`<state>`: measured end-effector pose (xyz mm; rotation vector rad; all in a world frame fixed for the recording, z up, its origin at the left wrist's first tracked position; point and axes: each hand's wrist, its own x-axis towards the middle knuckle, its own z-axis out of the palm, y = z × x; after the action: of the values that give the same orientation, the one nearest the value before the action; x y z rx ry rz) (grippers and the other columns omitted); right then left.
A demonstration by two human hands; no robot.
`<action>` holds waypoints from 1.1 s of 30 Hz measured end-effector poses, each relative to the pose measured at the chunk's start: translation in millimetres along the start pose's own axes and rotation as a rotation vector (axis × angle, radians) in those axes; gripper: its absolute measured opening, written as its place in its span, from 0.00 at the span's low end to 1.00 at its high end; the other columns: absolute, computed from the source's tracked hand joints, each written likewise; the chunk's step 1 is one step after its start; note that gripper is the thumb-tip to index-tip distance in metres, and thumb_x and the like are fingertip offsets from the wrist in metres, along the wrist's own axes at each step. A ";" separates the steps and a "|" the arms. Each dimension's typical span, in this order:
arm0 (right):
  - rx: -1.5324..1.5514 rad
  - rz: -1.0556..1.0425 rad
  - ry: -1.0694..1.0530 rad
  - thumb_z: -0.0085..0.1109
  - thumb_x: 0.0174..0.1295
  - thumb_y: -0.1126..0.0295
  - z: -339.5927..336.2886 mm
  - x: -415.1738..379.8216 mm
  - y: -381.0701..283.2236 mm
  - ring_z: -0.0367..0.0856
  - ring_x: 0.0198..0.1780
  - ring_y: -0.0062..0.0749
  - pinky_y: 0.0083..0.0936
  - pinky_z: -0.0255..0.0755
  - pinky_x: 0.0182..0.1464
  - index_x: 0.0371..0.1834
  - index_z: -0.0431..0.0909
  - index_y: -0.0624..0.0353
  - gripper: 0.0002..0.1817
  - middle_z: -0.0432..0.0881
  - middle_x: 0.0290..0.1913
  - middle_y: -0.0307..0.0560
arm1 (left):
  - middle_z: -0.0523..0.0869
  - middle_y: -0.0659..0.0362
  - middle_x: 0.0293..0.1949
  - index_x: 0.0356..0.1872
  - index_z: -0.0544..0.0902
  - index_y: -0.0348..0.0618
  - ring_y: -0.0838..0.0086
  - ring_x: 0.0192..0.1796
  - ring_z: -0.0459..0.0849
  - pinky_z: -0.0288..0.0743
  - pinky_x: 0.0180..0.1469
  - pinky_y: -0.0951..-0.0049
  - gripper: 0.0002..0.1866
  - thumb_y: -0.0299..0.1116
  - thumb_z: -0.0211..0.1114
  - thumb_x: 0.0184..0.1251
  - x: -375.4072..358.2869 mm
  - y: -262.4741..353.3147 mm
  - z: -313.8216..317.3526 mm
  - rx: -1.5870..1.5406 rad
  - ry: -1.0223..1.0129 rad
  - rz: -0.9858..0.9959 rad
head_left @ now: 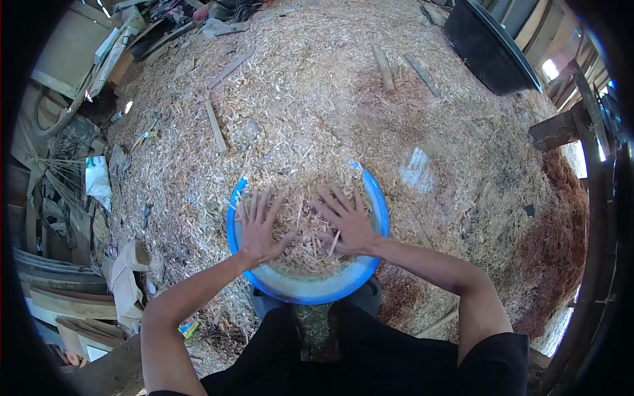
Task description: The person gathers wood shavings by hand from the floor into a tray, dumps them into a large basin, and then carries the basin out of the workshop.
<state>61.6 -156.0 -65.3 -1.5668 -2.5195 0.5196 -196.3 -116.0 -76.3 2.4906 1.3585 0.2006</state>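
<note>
A round basin [290, 291] with a blue rim and pale inside sits on the ground right in front of my feet. Wood shavings [307, 254] fill much of it, and at its far side they run over the rim into the shavings on the floor. My left hand [261, 228] lies on the shavings at the basin's left side, fingers spread and pointing away from me. On the right side my right hand [348, 224] rests on them too, its fingers spread. A thin wood sliver [334, 243] lies by my right thumb. Neither hand grips anything visible.
Wood shavings cover the floor, with loose wooden strips [216, 129] and a flat stick [383, 68] beyond the basin. A large black tub [489, 49] stands at the far right. Stacked boards [69, 300] line the left, and reddish sawdust [561, 224] is heaped at the right.
</note>
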 end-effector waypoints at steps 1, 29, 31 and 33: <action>0.047 0.024 0.071 0.44 0.68 0.44 -6.7 2.9 6.9 0.44 0.79 0.52 0.66 0.34 0.73 0.77 0.51 0.48 0.38 0.46 0.79 0.51 | 0.48 0.45 0.76 0.76 0.52 0.50 0.46 0.78 0.43 0.31 0.74 0.39 0.47 0.63 0.57 0.62 7.4 -0.5 -4.1 -0.013 0.034 -0.019; -0.049 0.421 0.168 0.42 0.69 0.49 -34.2 277.1 157.2 0.45 0.79 0.50 0.59 0.35 0.76 0.76 0.56 0.42 0.32 0.51 0.78 0.45 | 0.54 0.53 0.76 0.75 0.57 0.58 0.50 0.78 0.45 0.35 0.77 0.46 0.33 0.58 0.43 0.73 308.3 -101.6 27.7 0.053 0.076 -0.168; -0.038 0.409 0.208 0.44 0.68 0.50 -26.1 278.2 160.1 0.48 0.78 0.47 0.58 0.37 0.76 0.74 0.59 0.42 0.30 0.52 0.78 0.43 | 0.55 0.54 0.76 0.75 0.58 0.58 0.52 0.78 0.46 0.35 0.77 0.47 0.32 0.57 0.43 0.73 304.5 -102.3 29.3 0.080 0.072 -0.175; -0.037 0.380 0.199 0.44 0.68 0.50 -22.9 274.7 162.3 0.49 0.78 0.46 0.57 0.38 0.76 0.73 0.62 0.42 0.30 0.53 0.77 0.43 | 0.57 0.54 0.76 0.74 0.61 0.58 0.54 0.78 0.48 0.36 0.76 0.45 0.31 0.56 0.44 0.73 299.6 -103.2 30.5 0.058 0.091 -0.143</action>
<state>80.8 158.5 -120.9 -2.0141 -2.1069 0.3366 -107.7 182.1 -144.3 2.4447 1.5933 0.2494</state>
